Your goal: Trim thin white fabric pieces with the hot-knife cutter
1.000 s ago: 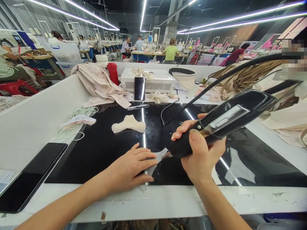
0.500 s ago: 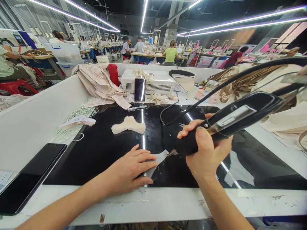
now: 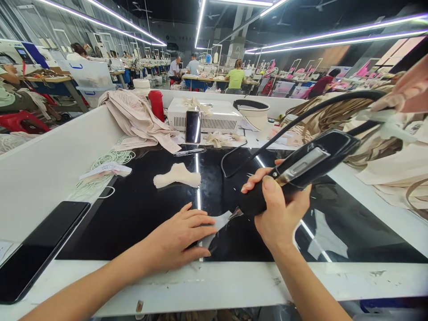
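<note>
My left hand (image 3: 182,234) lies flat with its fingers stretched, pressing a small light-grey fabric piece (image 3: 221,221) onto the black mat (image 3: 127,223). Around a black corded handheld cutter (image 3: 296,174), my right hand (image 3: 279,209) is closed, thumb on top. The cutter slants down to the left. Its narrow metal tip (image 3: 236,213) meets the right end of the fabric piece. Part of that piece is hidden under my left fingers. A cream, three-armed padded piece (image 3: 177,175) rests on the mat beyond my left hand. Another light-grey piece (image 3: 327,236) lies right of my right wrist.
Another person's hand (image 3: 401,96) is at the upper right, by the cutter's cable (image 3: 321,104). A large phone (image 3: 43,247) lies at left, near green cord (image 3: 100,171). Behind the mat stand a smaller phone (image 3: 193,127), a white box (image 3: 207,116) and beige fabric (image 3: 137,118).
The view has shifted slightly. Another person's hand has come further into view at the upper right. The cutter's tip stays at the fabric end, and my left hand stays on the piece.
</note>
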Demonstrator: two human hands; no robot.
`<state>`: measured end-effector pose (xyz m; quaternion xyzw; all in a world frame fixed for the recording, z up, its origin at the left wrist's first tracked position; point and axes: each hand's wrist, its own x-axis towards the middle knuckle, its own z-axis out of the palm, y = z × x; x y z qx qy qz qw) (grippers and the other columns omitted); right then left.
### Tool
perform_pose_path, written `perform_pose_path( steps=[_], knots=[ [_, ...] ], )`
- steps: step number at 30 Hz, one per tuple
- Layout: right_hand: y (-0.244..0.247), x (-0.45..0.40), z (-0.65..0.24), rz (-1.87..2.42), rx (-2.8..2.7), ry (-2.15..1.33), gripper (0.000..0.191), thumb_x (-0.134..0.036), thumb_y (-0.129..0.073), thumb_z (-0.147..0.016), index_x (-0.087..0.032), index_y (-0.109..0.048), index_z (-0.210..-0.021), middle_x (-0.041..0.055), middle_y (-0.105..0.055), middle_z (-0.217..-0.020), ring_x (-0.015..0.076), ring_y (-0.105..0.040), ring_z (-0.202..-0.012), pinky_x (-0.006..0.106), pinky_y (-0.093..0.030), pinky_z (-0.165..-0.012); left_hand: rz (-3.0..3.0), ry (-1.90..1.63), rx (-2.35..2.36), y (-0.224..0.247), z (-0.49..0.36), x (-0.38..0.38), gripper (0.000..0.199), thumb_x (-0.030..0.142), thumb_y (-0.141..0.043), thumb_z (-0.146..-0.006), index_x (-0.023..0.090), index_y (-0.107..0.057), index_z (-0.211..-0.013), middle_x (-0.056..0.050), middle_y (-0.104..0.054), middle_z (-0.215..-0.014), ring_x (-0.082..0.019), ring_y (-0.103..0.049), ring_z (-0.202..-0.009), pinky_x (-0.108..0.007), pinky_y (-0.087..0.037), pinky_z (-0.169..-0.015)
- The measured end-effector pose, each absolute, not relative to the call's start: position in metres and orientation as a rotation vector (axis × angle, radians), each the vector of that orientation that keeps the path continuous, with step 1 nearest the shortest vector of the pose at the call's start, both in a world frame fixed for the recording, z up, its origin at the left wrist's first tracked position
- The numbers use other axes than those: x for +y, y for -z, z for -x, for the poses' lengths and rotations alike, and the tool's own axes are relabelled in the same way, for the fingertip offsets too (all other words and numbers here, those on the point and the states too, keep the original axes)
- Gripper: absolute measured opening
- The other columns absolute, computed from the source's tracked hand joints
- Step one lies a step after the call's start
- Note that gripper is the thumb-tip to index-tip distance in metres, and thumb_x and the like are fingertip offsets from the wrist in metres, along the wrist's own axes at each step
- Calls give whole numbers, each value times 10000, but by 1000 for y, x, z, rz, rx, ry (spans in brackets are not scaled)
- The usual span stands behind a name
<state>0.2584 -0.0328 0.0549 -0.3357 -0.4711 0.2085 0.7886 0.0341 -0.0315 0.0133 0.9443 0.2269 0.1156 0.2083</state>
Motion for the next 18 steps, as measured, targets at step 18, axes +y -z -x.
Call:
perform_pose_path(
  steps=[18],
  knots=[
    [-61,-63,-266,929,-1009,201,377,-254,-691,-923,-279,-555,-1274,36,-643,-1100,166,-658,-968,367,-569,-908,-2513,-717,997,26,-12,-1,324,584,-542,-978,329,-741,-992,-40,-709,-1373,-334,-665,-1281,-525,-571,-1076]
  ],
)
